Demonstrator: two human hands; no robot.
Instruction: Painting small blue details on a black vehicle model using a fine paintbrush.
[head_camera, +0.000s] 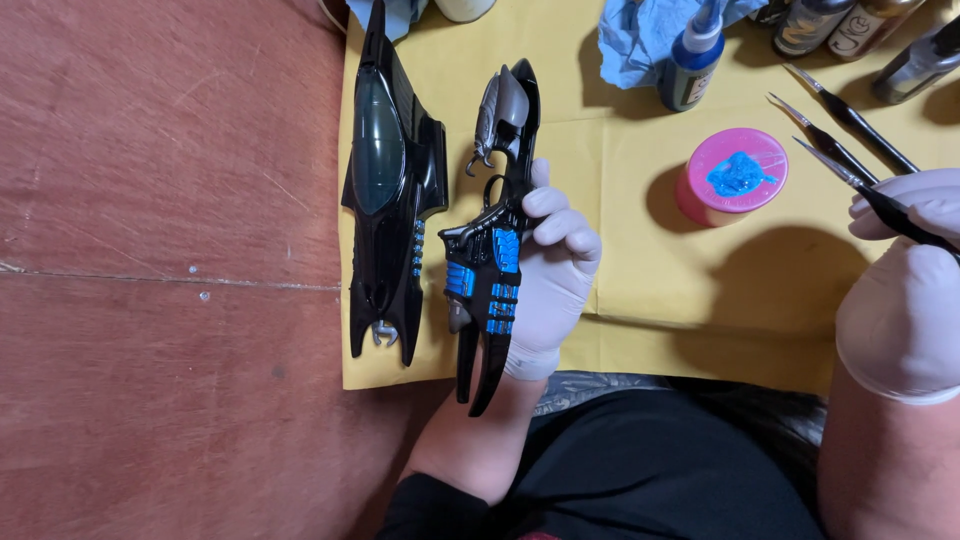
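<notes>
left hand (548, 275): pale lilac glove | right hand (900, 300): same glove | black shirt, short sleeves

Long black toy vehicle part (492, 250) with blue-painted ribs and a grey claw piece at its far end, held upright off the yellow paper (640, 300), thin black paintbrush (880, 200) held slanted above that paper's right side

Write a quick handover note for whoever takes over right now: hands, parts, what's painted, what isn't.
Left hand, gloved, holds the black model part; several of its ribs are painted blue.
Right hand, gloved, holds a fine brush.
Pink lid with blue paint sits on the yellow paper.
Black model body lies on the paper's left edge, only a few blue ribs showing.
</notes>
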